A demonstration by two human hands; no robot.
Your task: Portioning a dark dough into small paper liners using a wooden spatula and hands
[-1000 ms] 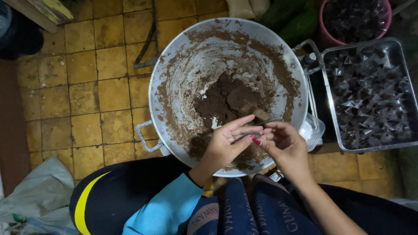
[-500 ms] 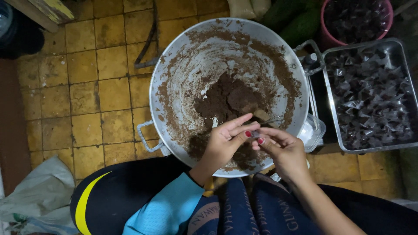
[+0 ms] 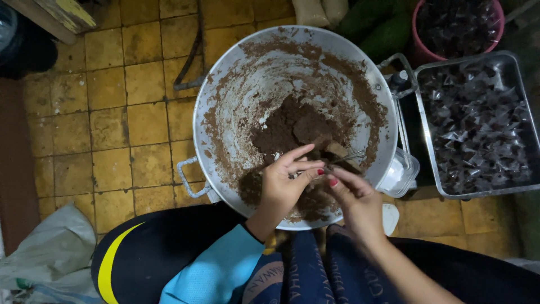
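Observation:
A large round metal pan (image 3: 225,84) sits on the tiled floor, smeared with brown paste, with a dark lump of paste (image 3: 289,126) near its middle. A metal spoon (image 3: 349,156) lies in the paste beside that lump. My left hand (image 3: 284,183), on a cyan-sleeved arm, and my right hand (image 3: 355,198) meet over the pan's near side. Their fingertips pinch a small clear wrapper (image 3: 308,173) between them; what is in it is too small to tell.
A rectangular metal tray (image 3: 427,141) full of small wrapped dark pieces stands to the right. A pink tub (image 3: 498,17) of the same is behind it. A clear plastic cup (image 3: 400,175) sits by the pan's rim. A pale bag (image 3: 45,253) lies at lower left.
Both hands stay together over the pan's near side. My right hand has drawn slightly back toward me, and the fingers have shifted on the small piece.

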